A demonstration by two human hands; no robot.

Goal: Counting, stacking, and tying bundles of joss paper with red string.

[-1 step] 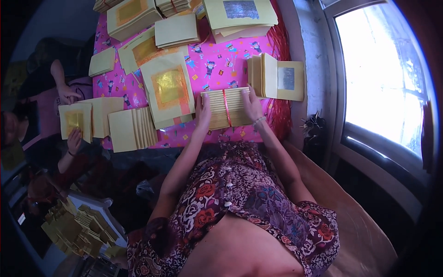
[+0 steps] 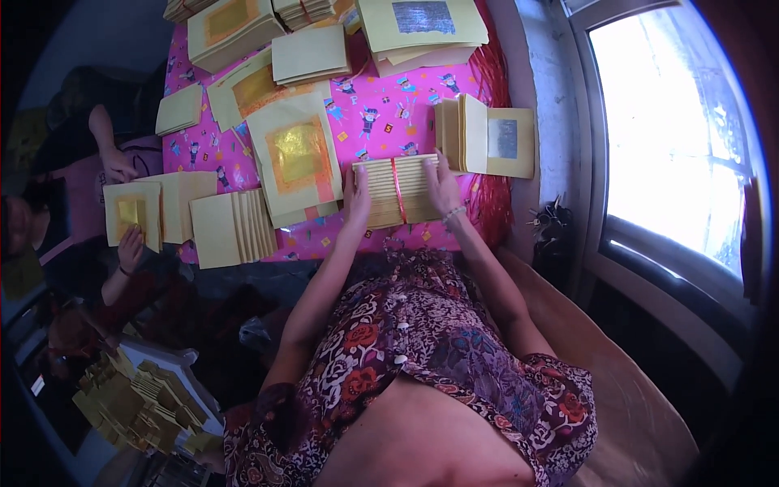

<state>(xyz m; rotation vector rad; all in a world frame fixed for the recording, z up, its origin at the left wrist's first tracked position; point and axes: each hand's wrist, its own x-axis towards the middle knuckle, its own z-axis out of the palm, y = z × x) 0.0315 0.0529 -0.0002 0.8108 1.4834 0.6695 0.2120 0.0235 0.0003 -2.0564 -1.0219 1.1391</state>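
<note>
A thick bundle of folded yellow joss paper (image 2: 418,195) lies at the near edge of the table, with a narrow red tie (image 2: 398,191) around its middle. Pressed along its left end is my left hand (image 2: 356,195), and my right hand (image 2: 444,188) grips the right end, so the bundle sits between both palms. Some fingertips are hidden behind the paper. Just beyond my right hand, an upright fan of joss paper (image 2: 462,134) stands beside a sheet with a silver foil square (image 2: 505,138). Left of the bundle lies a larger sheet with a gold foil square (image 2: 297,150).
A pink patterned cloth covers the table (image 2: 381,105). Stacks of yellow paper (image 2: 426,40) line its far side. At left, a co-worker's hand (image 2: 131,243) holds foil-marked paper near a folded stack (image 2: 231,227). Red strands (image 2: 493,89) hang along the right edge, beside a wall and window.
</note>
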